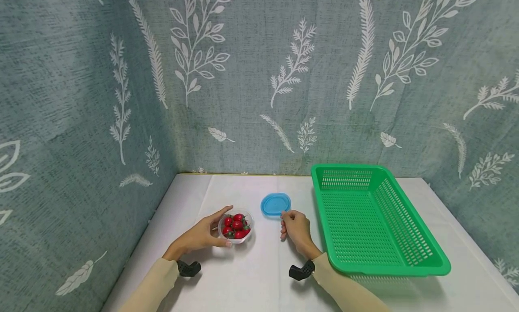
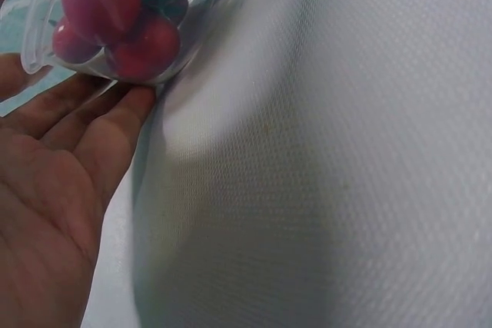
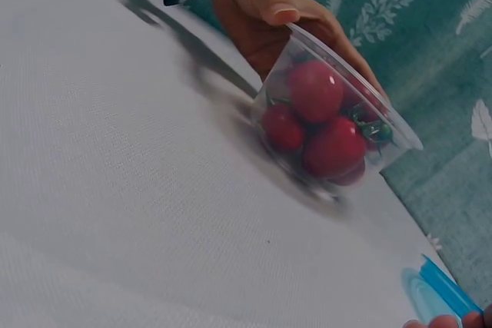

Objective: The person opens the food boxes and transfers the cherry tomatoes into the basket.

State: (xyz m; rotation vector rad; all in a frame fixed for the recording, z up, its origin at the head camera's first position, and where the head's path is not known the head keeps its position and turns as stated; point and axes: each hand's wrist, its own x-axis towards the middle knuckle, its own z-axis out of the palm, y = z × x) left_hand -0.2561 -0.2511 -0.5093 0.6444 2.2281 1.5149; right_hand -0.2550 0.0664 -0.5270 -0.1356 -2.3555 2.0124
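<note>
A clear plastic tub (image 1: 237, 240) with several red cherry tomatoes (image 1: 237, 225) in it sits on the white cloth. My left hand (image 1: 202, 233) holds the tub from its left side, thumb in front and fingers behind. In the right wrist view the thumb lies by the rim of the tub (image 3: 350, 67). Fingertips of the left hand (image 2: 69, 167) meet the tub's lower wall in the left wrist view. To the right of the tub is a blue oval lid (image 1: 275, 204). My right hand (image 1: 297, 228) pinches its near edge with curled fingers.
A large green plastic basket (image 1: 365, 226) with slotted walls stands to the right, close to the right forearm. White cloth (image 1: 251, 276) covers the table. Grey-green leaf-patterned fabric (image 1: 251, 87) hangs behind and along the sides.
</note>
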